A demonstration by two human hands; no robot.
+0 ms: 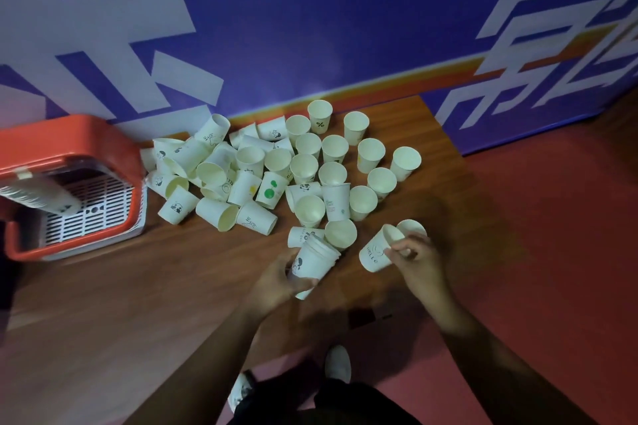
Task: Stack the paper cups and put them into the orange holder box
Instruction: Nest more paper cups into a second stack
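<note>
Many white paper cups [269, 166] lie scattered on the wooden table [138, 286], some upright, some on their sides. My left hand [276, 281] grips a short stack of nested cups [316, 260], tilted with the rims pointing up and right. My right hand [414, 259] pinches the rim of a single tilted cup printed "HELLO" [374, 254], a little to the right of the stack. The orange holder box [74, 138] stands at the table's left end, with a long stack of cups [38, 197] lying inside on its white grid.
A blue wall with white and orange graphics [310, 28] runs behind the table. Red floor [552, 252] lies to the right of the table edge. My shoes [336, 364] show below the table's front edge.
</note>
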